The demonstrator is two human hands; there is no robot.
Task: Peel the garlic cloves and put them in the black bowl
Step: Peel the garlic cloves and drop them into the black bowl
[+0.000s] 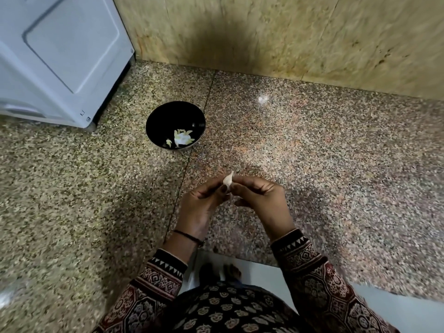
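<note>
Both hands meet on one garlic clove (228,180). The left hand (204,200) and the right hand (257,195) each pinch it between curled fingers and thumb, and its pointed tip stands clear above the grip. The clove is held off the speckled counter (312,152). The black bowl (168,118) sits on the counter beyond the grip and to its left, well apart, with pale pieces (183,138) lying in its near side.

Assessment: the step in hand appears to be stripping the skin. One hand should steady the clove while the other's thumbnail lifts the skin at one end and draws it off in strips. Pressure should stay light to spare the flesh, and loose skin should be kept out of the bowl.

Not determinable: how much skin remains, as fingers cover the clove's lower part, and whether the bowl's pieces are cloves or peel. No unpeeled stock is in view.
</note>
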